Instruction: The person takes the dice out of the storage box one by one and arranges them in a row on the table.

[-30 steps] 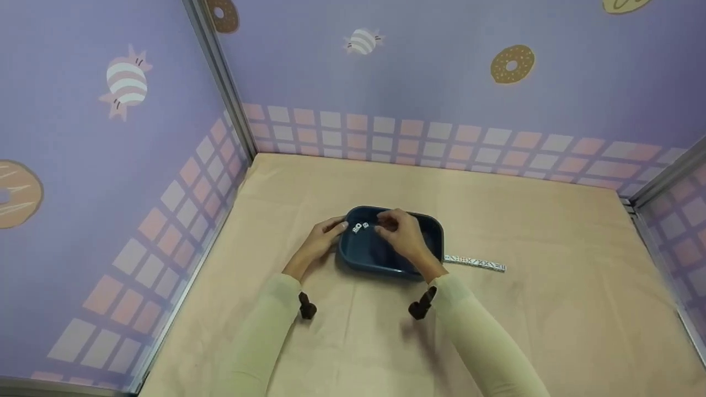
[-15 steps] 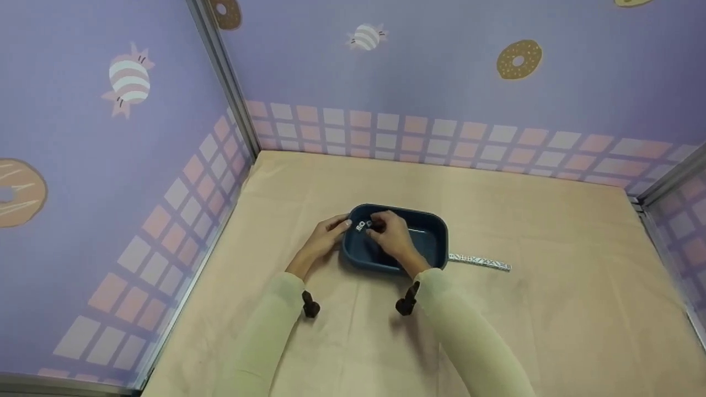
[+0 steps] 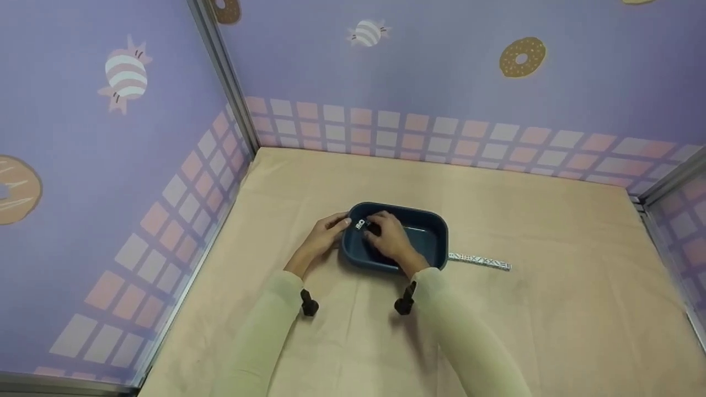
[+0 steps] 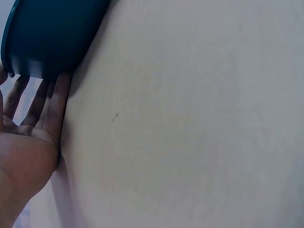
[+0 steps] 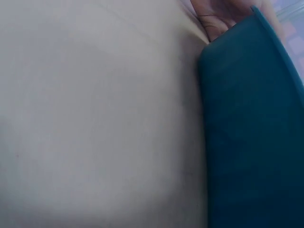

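Note:
A dark blue rectangular tray [image 3: 445, 234] with rounded corners rests on the cloth. At its left end my left hand [image 3: 320, 236] grips the wall, thumb over the rim and fingers against the outside, as the left wrist view [image 4: 31, 147] also shows. Inside the tray, a few small white dice [image 3: 359, 224] lie near the far left corner. My right hand [image 3: 390, 237] reaches in over the near wall, its thumb and fingers closing on a die [image 3: 368, 223] that they mostly hide. The right wrist view shows only the tray's outer wall [image 5: 251, 133] and part of the left hand [image 5: 218, 19].
A straight row of white dice [image 3: 480, 261] with dark and red marks extends right from the tray's right end. Beige cloth [image 3: 562, 286] covers the table. Patterned purple panels [image 3: 430, 66] with metal posts [image 3: 223, 71] stand behind and at the sides.
My right hand has moved left within the tray toward the dice, its fingertips now at one of them. The left hand keeps its hold on the tray's left end.

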A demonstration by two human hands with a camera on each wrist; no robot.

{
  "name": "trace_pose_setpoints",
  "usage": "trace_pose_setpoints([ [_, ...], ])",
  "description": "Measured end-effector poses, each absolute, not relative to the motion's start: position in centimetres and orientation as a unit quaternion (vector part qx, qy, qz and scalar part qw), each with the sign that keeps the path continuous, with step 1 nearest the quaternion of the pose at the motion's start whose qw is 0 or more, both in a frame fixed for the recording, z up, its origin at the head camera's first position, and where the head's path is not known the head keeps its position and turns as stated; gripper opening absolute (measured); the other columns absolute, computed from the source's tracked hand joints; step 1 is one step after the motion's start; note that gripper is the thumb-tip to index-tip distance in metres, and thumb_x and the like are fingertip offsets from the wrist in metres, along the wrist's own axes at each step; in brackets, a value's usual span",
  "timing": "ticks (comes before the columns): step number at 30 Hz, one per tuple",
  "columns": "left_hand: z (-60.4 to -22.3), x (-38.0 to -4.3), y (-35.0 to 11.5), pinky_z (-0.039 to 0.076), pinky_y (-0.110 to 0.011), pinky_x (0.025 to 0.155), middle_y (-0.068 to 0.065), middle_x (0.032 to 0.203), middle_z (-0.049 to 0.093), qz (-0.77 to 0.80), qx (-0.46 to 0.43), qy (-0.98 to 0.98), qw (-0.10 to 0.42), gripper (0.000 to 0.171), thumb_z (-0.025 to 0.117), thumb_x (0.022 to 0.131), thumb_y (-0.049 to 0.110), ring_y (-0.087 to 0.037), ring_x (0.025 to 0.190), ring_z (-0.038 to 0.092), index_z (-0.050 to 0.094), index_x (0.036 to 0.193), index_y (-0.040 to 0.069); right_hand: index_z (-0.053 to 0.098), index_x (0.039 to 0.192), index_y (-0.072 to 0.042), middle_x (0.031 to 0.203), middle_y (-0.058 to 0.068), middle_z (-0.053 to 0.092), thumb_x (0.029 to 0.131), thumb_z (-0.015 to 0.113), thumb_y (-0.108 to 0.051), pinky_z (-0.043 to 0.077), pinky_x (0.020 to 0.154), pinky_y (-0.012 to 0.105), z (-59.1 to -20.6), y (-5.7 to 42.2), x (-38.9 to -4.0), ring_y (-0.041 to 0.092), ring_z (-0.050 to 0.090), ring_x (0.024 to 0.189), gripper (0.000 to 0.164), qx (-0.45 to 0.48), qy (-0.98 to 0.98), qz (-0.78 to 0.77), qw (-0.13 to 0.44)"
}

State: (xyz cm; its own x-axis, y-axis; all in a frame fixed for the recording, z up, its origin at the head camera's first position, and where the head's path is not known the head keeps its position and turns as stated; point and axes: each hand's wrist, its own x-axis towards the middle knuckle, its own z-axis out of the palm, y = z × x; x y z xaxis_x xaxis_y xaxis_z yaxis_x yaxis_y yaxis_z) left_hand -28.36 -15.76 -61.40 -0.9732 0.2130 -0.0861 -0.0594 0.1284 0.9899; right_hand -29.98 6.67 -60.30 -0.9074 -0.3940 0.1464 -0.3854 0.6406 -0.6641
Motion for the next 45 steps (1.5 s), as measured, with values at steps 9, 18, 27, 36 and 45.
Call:
trace_pose_setpoints([
  [9,-61.1,-28.3,-15.7,0.051,-0.041,0.108,-0.009,0.149,0.061,0.670,0.033,0.733,0.115,0.049,0.064,0.108,0.038,-0.026,0.134,0.061,0.061,0.151,0.013,0.075,0.114,-0.003,0.111,0.011,0.068,0.093,0.080,-0.005,0.051,0.098,0.047,-60.3,6.5,-29.9,0.030,0.061,0.106,0.021,-0.205,0.915,-0.348,0.014],
  [18,-61.5,-28.3,-15.5,0.048,-0.042,0.112,-0.008,0.151,0.059,0.672,0.035,0.729,0.124,0.051,0.063,0.108,0.040,-0.026,0.137,0.059,0.060,0.152,0.015,0.072,0.100,-0.006,0.099,0.007,0.065,0.093,0.080,-0.008,0.051,0.089,0.046,-59.9,7.2,-29.5,0.026,0.059,0.095,0.011,-0.215,0.909,-0.351,0.058],
  [27,-61.5,-28.3,-15.7,0.050,-0.042,0.110,-0.007,0.147,0.062,0.663,0.038,0.740,0.109,0.047,0.064,0.108,0.038,-0.024,0.133,0.061,0.062,0.150,0.014,0.070,0.101,-0.008,0.097,0.004,0.069,0.094,0.078,-0.006,0.054,0.080,0.038,-57.0,10.6,-28.2,0.019,0.063,0.088,0.011,-0.224,0.884,-0.397,0.100],
  [36,-61.5,-28.5,-15.8,0.045,-0.044,0.115,-0.011,0.150,0.060,0.661,0.042,0.742,0.104,0.050,0.063,0.109,0.037,-0.027,0.138,0.056,0.060,0.151,0.010,0.071,0.104,-0.003,0.093,0.004,0.069,0.095,0.077,-0.004,0.054,0.074,0.033,-51.8,16.3,-27.4,0.017,0.063,0.082,0.010,-0.300,0.877,-0.371,0.058],
  [45,-61.3,-28.4,-15.6,0.045,-0.046,0.115,-0.011,0.152,0.058,0.662,0.036,0.740,0.110,0.051,0.063,0.109,0.038,-0.028,0.139,0.056,0.059,0.152,0.010,0.073,0.102,-0.005,0.094,0.004,0.071,0.096,0.077,-0.003,0.059,0.081,0.038,-50.7,24.6,-26.3,0.019,0.067,0.087,0.008,-0.257,0.886,-0.385,0.016],
])
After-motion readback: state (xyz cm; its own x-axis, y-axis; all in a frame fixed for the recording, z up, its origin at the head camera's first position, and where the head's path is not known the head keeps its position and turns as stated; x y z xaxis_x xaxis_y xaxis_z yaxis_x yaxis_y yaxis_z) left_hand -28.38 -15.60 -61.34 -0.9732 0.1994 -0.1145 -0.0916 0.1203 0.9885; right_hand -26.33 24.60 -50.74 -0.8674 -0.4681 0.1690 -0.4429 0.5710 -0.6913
